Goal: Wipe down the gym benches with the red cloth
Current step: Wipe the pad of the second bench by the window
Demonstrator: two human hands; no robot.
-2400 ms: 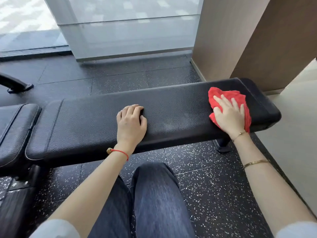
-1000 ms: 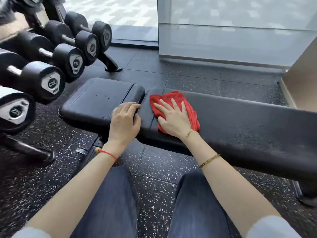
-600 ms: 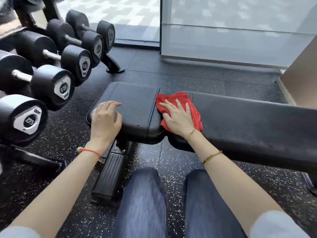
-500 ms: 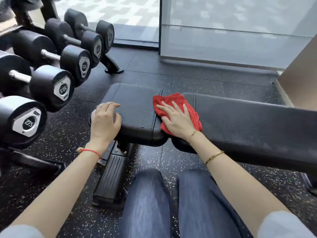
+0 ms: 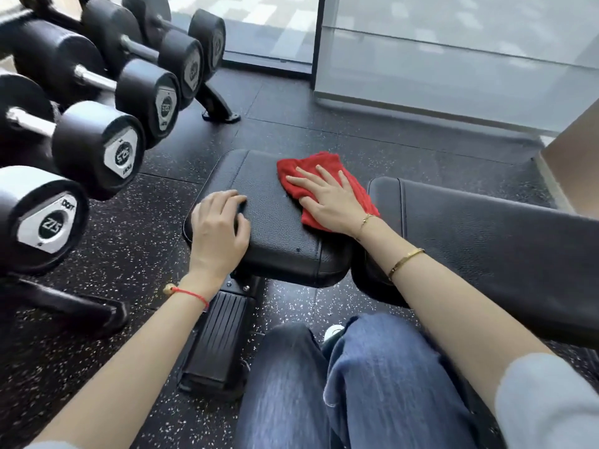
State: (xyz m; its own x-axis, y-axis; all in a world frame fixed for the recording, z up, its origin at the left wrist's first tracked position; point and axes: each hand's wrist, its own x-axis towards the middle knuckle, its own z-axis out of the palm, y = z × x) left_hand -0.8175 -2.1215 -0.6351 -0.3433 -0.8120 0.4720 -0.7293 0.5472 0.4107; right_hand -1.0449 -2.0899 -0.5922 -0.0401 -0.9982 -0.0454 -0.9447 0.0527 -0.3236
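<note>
Red cloth: soft terry-like rag, crumpled and roughly folded, lying on the far right part of the seat pad, its right edge reaching the gap before the long back pad. Right hand: flat on the cloth, fingers straight and spread toward 10 o'clock, pressing it down rather than gripping. Left hand: at 9 o'clock from the cloth, on the seat pad's left edge, fingers bent over the rim, bracing; it carries nothing. Seat pad: short, rounded corners, black pebble-grained vinyl with stitched seams, matte, on a metal frame with a ribbed black foot plate below at 6 o'clock. Back pad: same grained vinyl, long and flat, running off toward 3 o'clock. Progress, as a judgement: the wipe is mid-course on the seat pad, its left portion probably not yet covered; whether the back pad is finished cannot be told, and any other benches are out of view. Surroundings: rubber-headed dumbbells with chrome handles racked at 10 o'clock; speckled rubber floor.
</note>
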